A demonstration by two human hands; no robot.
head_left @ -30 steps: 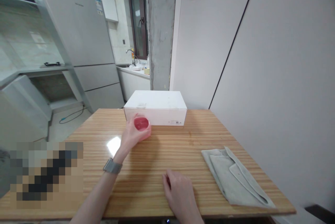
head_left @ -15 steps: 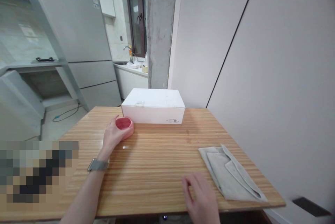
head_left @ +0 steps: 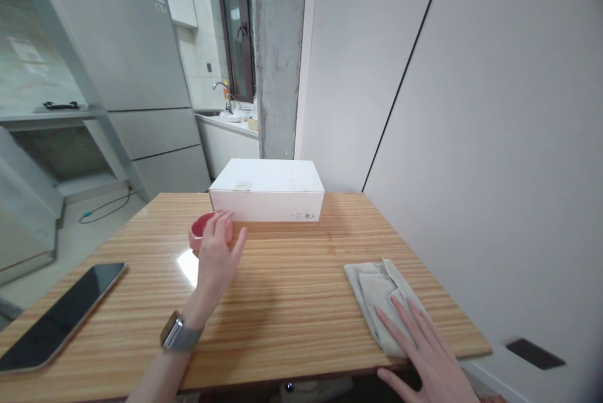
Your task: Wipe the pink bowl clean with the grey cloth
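Note:
A small pink bowl (head_left: 201,231) stands on the wooden table (head_left: 292,290) just left of a closed white box (head_left: 266,197). My left hand (head_left: 217,257) hovers right beside the bowl, fingers apart and holding nothing, a watch on its wrist. My right hand (head_left: 424,346) lies flat with fingers stretched out on the near end of a folded grey cloth (head_left: 377,293) at the table's front right.
A dark phone (head_left: 61,315) lies face up at the table's front left. A white wall runs close along the right side. Beyond the table are a concrete pillar, a grey fridge and a kitchen counter with a sink.
My left hand has let go of the pink bowl and drawn back slightly. My right hand has moved right onto the grey cloth. The view has shifted right.

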